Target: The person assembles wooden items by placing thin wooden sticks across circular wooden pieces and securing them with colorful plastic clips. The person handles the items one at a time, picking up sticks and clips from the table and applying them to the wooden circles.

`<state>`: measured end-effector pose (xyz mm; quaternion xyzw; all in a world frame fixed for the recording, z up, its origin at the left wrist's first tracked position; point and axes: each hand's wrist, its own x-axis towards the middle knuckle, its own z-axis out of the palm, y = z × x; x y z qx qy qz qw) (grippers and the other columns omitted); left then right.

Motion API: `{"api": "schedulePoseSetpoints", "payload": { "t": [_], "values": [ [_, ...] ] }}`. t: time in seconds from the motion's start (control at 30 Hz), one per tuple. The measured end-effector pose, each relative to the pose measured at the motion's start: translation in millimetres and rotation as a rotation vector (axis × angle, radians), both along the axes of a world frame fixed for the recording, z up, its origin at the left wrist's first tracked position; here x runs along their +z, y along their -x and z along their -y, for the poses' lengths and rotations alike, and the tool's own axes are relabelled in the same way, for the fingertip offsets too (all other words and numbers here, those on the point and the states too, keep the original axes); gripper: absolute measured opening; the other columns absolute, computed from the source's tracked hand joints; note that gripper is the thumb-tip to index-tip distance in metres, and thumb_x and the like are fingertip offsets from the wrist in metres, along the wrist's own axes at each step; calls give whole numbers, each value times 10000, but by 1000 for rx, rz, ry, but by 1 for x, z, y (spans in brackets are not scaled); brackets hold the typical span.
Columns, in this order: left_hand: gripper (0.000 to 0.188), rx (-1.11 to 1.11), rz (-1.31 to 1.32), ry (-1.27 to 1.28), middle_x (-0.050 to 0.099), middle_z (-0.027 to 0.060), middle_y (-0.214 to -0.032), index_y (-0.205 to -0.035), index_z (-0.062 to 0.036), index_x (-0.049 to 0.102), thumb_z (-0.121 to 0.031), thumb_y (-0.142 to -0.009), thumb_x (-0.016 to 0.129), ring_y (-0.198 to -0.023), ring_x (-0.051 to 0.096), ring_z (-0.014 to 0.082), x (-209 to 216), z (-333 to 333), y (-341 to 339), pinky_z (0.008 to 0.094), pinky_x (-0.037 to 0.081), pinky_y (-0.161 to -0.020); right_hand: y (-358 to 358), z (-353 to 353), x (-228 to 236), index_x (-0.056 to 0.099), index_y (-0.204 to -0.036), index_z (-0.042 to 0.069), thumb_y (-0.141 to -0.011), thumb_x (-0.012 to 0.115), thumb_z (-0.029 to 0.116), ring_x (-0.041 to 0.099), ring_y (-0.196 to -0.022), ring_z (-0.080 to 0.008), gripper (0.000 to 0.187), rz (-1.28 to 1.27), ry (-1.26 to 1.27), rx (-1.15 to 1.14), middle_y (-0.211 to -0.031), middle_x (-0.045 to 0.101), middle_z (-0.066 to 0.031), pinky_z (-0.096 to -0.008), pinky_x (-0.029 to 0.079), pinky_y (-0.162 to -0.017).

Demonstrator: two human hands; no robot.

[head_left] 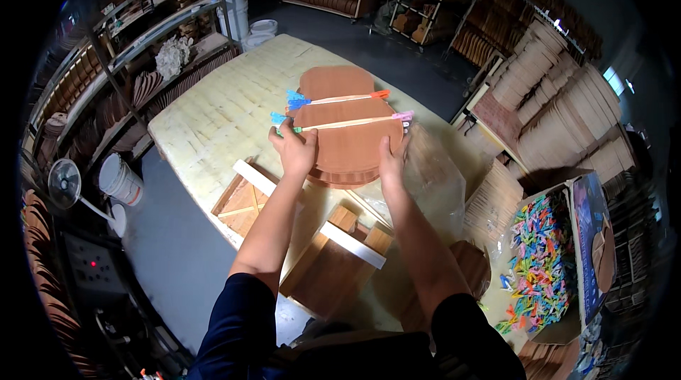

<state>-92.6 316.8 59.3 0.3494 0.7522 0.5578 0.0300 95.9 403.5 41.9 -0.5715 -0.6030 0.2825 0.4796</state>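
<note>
On the table (pixel 206 96) lies a stack of reddish-brown, guitar-body-shaped wooden panels (pixel 347 149). Two pale wooden strips run across the top panel, an upper strip (pixel 340 99) and a lower strip (pixel 347 124). Small plastic clips pinch the strip ends: a blue clip (pixel 299 102) and an orange clip (pixel 381 95) above, a green clip and a pink clip (pixel 403 116) below. My left hand (pixel 294 152) grips the stack's left edge beside the green clip. Opposite it, my right hand (pixel 391 164) holds the right edge, thumb up, its other fingers partly hidden.
A box of multicoloured clips (pixel 540 263) stands at the right. Nearer me are a wooden block with a white strip (pixel 353 245), a wooden frame (pixel 245 199) and clear plastic wrap (pixel 436 178). Shelves of wooden parts (pixel 135 47) line the left; stacked panels (pixel 567 118) stand far right.
</note>
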Motion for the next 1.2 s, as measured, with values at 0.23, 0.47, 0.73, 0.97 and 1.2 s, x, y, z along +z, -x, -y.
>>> {"api": "schedulePoseSetpoints", "payload": {
  "t": [0.23,0.47,0.73,0.97,1.2],
  "values": [
    [673,69,5,-109,137,320,-1345,-1274,17,318,-317,-804,665,-1281,161,440,-10,10,-2,477,213,-1046,-13,-16,-9,235,-1410,82,-858,492,472,287,-1291,-369,723,342,45,139,-1412,302,-218,-453,236,-1050],
    [647,35,-47,-194,173,285,-1344,-1300,19,303,-287,-836,632,-1277,201,408,-15,25,-1,460,215,-1047,-22,-3,-6,453,-1239,9,-855,563,364,501,-1059,-334,534,-173,-23,257,-1149,548,-187,-416,376,-925],
    [572,-76,-293,406,432,211,-1147,-1232,5,400,-225,-778,662,-1100,410,393,-39,169,9,473,331,-947,-138,88,17,422,-1300,46,-897,536,138,501,-933,-148,429,-324,53,209,-1164,498,-95,-286,430,-800],
    [197,-130,-175,594,587,137,-888,-931,-88,640,-205,-773,635,-746,614,343,-91,253,-12,438,504,-686,-269,201,-1,480,-1237,55,-904,521,201,500,-1026,-124,366,-112,-5,4,-1168,513,-67,-270,429,-792],
    [264,-277,-41,673,640,148,-858,-947,-47,633,-234,-768,680,-746,622,282,-72,278,-13,359,493,-687,-345,282,3,490,-1219,41,-946,479,229,517,-979,-120,332,-323,128,-163,-1095,539,-38,-264,461,-772]
  ]
}}
